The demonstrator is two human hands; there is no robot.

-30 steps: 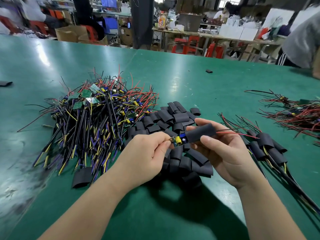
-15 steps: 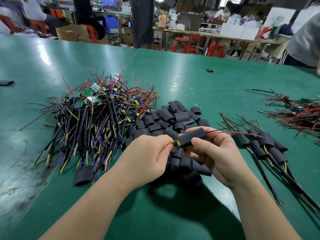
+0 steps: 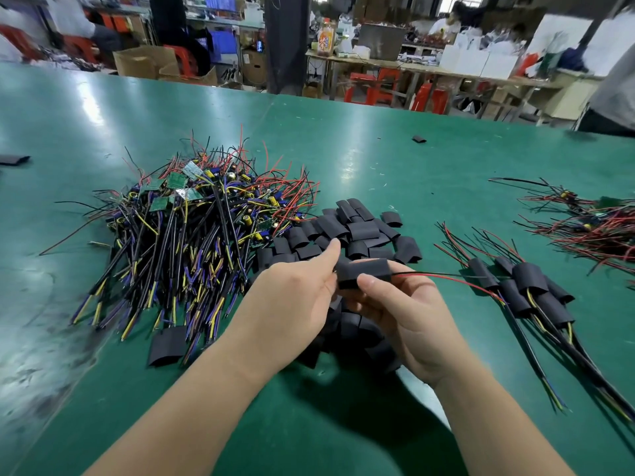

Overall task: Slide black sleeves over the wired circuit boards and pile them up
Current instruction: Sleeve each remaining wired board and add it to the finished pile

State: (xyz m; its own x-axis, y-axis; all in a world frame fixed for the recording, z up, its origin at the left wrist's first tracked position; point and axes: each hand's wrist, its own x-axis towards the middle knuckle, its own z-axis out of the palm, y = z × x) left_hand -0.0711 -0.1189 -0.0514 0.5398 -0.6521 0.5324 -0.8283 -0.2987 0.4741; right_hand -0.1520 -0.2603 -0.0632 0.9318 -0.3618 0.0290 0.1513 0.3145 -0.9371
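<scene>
Left of the sleeve heap (image 3: pixel 357 231), a big tangle of bare boards (image 3: pixel 192 235) waits, so most of the job looks undone. Over the heap's near edge, the left hand (image 3: pixel 292 304) curls its fingers at the left end of one sleeve (image 3: pixel 362 274), thumb pressed on it. The right hand (image 3: pixel 405 310) pinches that sleeve between thumb and fingers, and a red wire (image 3: pixel 446 278) trails out to the right. Right of the heap lies a small finished pile (image 3: pixel 529 290). Half a second ago a yellow part showed at the sleeve's left end; now the board is fully covered.

No writing is legible (bottle label (image 3: pixel 325 41) blurred).
</scene>
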